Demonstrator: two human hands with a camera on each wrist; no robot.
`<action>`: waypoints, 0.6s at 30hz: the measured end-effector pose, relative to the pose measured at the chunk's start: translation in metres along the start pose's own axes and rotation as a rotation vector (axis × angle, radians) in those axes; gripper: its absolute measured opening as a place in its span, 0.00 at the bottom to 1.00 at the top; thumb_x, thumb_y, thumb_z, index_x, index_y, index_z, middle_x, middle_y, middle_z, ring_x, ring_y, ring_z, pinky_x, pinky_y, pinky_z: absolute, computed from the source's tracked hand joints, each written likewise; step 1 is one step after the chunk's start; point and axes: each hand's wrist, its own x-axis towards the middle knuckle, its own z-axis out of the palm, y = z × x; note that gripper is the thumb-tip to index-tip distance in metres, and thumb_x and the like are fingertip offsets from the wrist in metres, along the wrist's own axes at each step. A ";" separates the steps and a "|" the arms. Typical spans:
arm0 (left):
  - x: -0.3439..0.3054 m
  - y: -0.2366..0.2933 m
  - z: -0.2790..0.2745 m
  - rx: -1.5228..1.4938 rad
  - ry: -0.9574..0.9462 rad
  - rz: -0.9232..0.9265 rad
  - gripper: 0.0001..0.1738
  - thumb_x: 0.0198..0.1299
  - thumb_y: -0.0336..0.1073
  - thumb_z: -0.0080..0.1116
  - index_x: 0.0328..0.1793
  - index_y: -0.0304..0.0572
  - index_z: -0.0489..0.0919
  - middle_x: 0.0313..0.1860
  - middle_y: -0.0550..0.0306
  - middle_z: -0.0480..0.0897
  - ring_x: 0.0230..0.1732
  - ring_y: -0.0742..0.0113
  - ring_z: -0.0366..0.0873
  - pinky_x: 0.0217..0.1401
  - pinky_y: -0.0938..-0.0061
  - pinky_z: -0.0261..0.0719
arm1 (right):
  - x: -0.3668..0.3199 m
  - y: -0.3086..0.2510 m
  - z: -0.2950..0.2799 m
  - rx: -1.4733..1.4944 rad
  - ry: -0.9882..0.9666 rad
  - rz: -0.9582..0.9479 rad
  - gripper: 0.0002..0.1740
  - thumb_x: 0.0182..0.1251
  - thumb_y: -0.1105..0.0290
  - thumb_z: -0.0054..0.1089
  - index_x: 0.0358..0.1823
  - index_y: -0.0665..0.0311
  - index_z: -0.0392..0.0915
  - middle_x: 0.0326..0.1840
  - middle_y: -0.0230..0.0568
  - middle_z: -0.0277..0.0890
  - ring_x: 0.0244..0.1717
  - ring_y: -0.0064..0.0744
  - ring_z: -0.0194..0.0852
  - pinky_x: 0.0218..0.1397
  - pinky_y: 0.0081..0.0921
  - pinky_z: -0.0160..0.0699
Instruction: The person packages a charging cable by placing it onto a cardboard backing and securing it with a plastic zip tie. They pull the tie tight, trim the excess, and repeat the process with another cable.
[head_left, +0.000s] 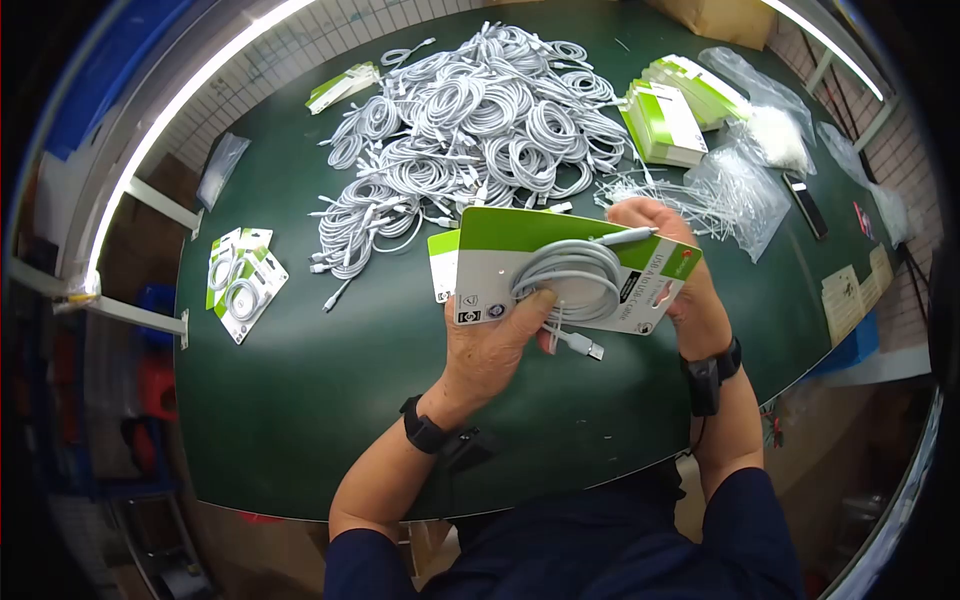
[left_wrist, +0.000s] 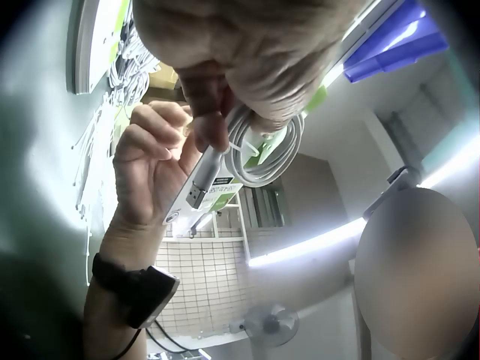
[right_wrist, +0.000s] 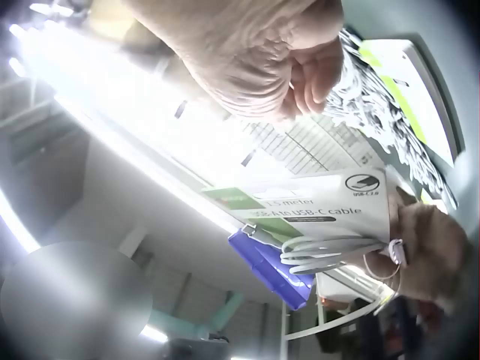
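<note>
Packaging card [head_left: 520, 262], white with a green top strip, is held level above the near middle of the green table [head_left: 300, 400], with its printed face toward the head camera. A coiled grey cable [head_left: 572, 282] lies on the card face. Its USB plug [head_left: 591, 349] hangs free past the lower edge of the card. The left hand [head_left: 490, 352] grips the lower left part of the card: the thumb presses on the rim of the coil and the fingers are curled under the card. The right hand [head_left: 692, 300] grips the right edge of the card, with the fingers curled round from behind. Both hands are therefore clamped on the same card, one at each side. In the right wrist view, the card [right_wrist: 322, 206] and the coil [right_wrist: 330, 253] appear below the right hand [right_wrist: 255, 52]. In the left wrist view, the plug [left_wrist: 199, 192] hangs just beside the right hand [left_wrist: 150, 165]. A large pile of loose white cables [head_left: 470, 130] lies on the table beyond the card. A stack of unfilled cards [head_left: 665, 120] stands to the right of the pile, near some clear plastic bags [head_left: 745, 190]. Three filled packs [head_left: 240, 280] lie well apart at the left side of the table. Each wrist carries a black band, left [head_left: 424, 430] and right [head_left: 708, 372].
</note>
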 end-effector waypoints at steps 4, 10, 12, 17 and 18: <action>-0.007 -0.013 -0.004 0.062 -0.074 -0.046 0.15 0.72 0.22 0.66 0.63 0.27 0.81 0.49 0.47 0.89 0.36 0.68 0.87 0.32 0.75 0.88 | -0.031 0.052 -0.012 0.459 -0.234 0.239 0.32 0.71 0.64 0.77 0.71 0.70 0.75 0.61 0.39 0.84 0.57 0.26 0.85 0.63 0.23 0.85; -0.009 -0.014 0.000 0.045 -0.079 -0.087 0.15 0.71 0.20 0.66 0.63 0.25 0.82 0.50 0.44 0.89 0.42 0.63 0.89 0.38 0.69 0.93 | -0.002 0.100 -0.040 0.317 -0.559 0.106 0.44 0.69 0.59 0.79 0.80 0.68 0.67 0.73 0.40 0.77 0.67 0.22 0.78 0.69 0.21 0.80; -0.009 -0.015 0.000 0.038 -0.100 -0.079 0.15 0.72 0.20 0.66 0.63 0.25 0.82 0.49 0.43 0.89 0.42 0.62 0.89 0.39 0.68 0.93 | -0.001 0.099 -0.035 0.355 -0.580 0.097 0.41 0.70 0.59 0.78 0.78 0.68 0.70 0.71 0.40 0.79 0.65 0.22 0.79 0.68 0.21 0.80; -0.009 -0.018 -0.005 0.088 -0.112 -0.070 0.16 0.72 0.21 0.66 0.64 0.25 0.81 0.51 0.43 0.90 0.44 0.62 0.90 0.42 0.68 0.93 | -0.005 0.050 0.000 0.249 -0.538 0.207 0.35 0.70 0.52 0.76 0.69 0.71 0.80 0.61 0.41 0.87 0.53 0.21 0.85 0.58 0.22 0.86; -0.009 -0.020 -0.006 0.110 -0.110 -0.065 0.16 0.72 0.22 0.66 0.64 0.25 0.81 0.51 0.44 0.90 0.44 0.63 0.90 0.43 0.69 0.93 | -0.005 0.045 0.004 0.186 -0.541 0.201 0.36 0.70 0.49 0.76 0.66 0.72 0.82 0.58 0.43 0.88 0.50 0.23 0.87 0.55 0.24 0.88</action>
